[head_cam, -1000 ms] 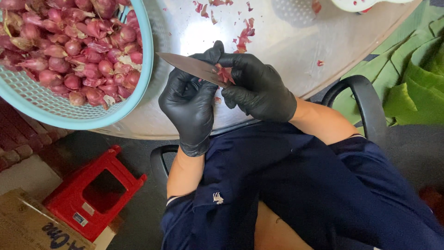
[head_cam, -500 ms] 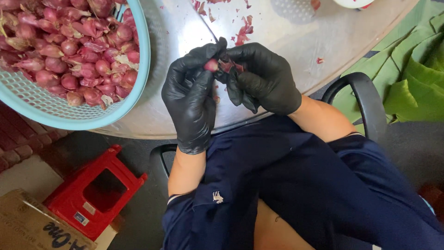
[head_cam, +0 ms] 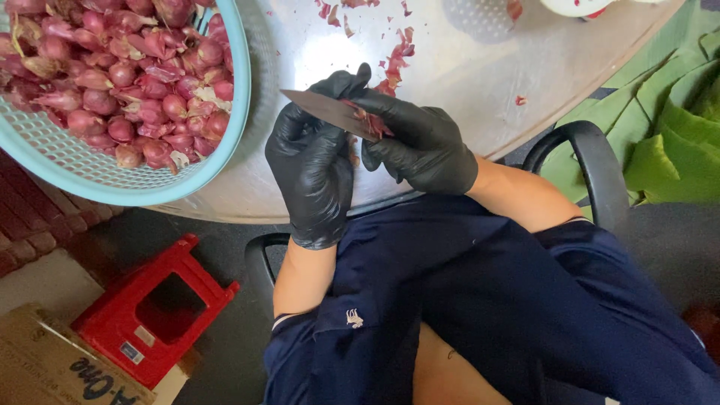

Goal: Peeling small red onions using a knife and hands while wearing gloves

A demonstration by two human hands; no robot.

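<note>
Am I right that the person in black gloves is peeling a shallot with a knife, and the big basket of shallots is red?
Not quite. In the head view the basket is light blue, not red; the red thing is a stool on the floor. The rest holds: the right hand holds the knife against a shallot that the left hand grips.

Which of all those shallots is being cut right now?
The shallot pinched between the gloved hands, under the knife; the others lie heaped in the blue basket.

Both hands, left hand [head_cam: 313,169] and right hand [head_cam: 420,142], are wearing black gloves; navy short-sleeved shirt is showing small white chest emblem.
</note>
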